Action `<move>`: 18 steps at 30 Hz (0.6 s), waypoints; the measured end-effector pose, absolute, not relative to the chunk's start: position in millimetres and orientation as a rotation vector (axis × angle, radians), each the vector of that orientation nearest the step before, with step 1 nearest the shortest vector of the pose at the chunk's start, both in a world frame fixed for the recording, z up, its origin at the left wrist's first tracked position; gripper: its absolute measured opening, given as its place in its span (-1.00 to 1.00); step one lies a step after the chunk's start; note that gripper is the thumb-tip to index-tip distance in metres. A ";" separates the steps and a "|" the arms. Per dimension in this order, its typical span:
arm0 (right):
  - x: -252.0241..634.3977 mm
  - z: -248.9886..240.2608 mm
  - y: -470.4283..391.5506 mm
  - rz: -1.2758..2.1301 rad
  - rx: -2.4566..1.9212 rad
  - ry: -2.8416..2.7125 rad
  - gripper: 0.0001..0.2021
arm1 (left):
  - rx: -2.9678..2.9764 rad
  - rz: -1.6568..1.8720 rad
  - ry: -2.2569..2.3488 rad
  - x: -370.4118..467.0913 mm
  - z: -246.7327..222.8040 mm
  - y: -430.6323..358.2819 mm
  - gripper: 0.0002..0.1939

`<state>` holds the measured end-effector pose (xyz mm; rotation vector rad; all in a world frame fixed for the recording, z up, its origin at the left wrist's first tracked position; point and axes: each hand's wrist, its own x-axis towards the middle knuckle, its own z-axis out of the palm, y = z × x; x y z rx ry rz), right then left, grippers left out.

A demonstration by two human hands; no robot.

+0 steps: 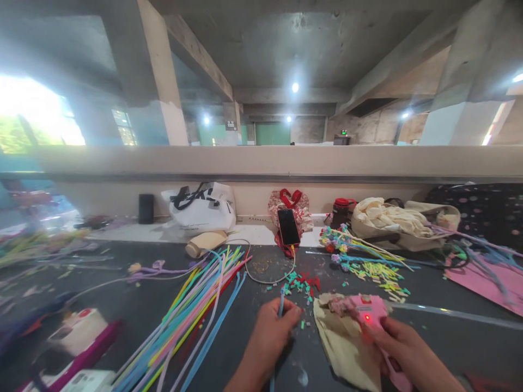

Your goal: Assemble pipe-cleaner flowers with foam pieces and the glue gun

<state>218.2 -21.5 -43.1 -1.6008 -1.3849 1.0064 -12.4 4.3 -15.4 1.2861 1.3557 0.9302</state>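
My left hand (274, 325) pinches a blue pipe cleaner (281, 302) upright, close to a small pile of cut teal and red pieces (301, 284). Wrapped around a pink hot glue gun (373, 309) is my right hand (402, 345). A red light glows on the gun's side. The gun's crusted nozzle end lies over a folded beige cloth (341, 345), pointing toward my left hand. From the back of the gun, a long clear glue stick (453, 313) reaches to the right.
Left of my hands lies a bundle of coloured pipe cleaners (196, 316). Behind stand a phone (288, 227) on a cable, a white bag (204, 209) and a beige bag (404, 223). Small finished flowers (339, 242) and yellow pieces (379, 275) lie right. A power strip (81, 359) sits left.
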 end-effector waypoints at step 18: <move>172.8 17.7 -19.9 0.565 -1.448 -1.985 -0.80 | 0.913 0.899 0.848 -13.6 -12.8 -4.6 -0.74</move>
